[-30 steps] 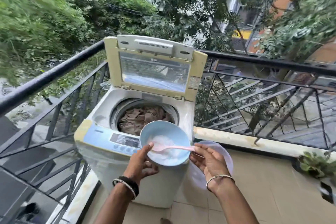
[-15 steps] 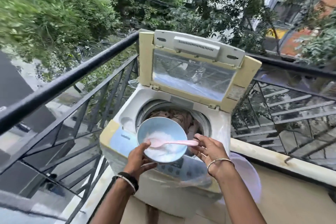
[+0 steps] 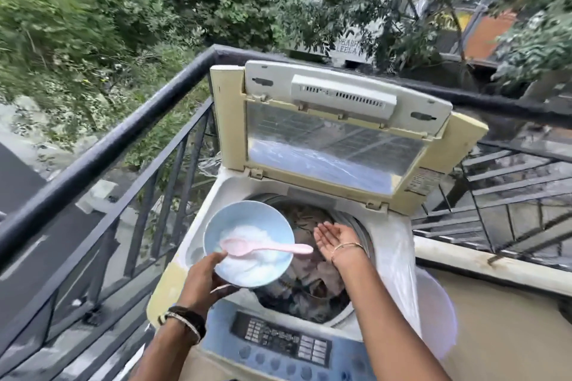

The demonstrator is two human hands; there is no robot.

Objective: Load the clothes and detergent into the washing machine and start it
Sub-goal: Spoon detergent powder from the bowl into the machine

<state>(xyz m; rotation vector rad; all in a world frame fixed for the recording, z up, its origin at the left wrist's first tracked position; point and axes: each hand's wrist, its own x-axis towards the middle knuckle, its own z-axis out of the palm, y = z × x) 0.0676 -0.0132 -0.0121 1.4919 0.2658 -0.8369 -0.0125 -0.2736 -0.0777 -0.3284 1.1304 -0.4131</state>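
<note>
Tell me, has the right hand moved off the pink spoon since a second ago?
Yes. The right hand has released the pink spoon, left in the bowl, and moved away from the control panel, over the drum, palm up and open.

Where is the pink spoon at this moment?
Head view, centre: the pink spoon lies in the blue bowl on the white powder, handle jutting right past the rim toward the right hand; the left hand holds the bowl over the washing machine.
</note>
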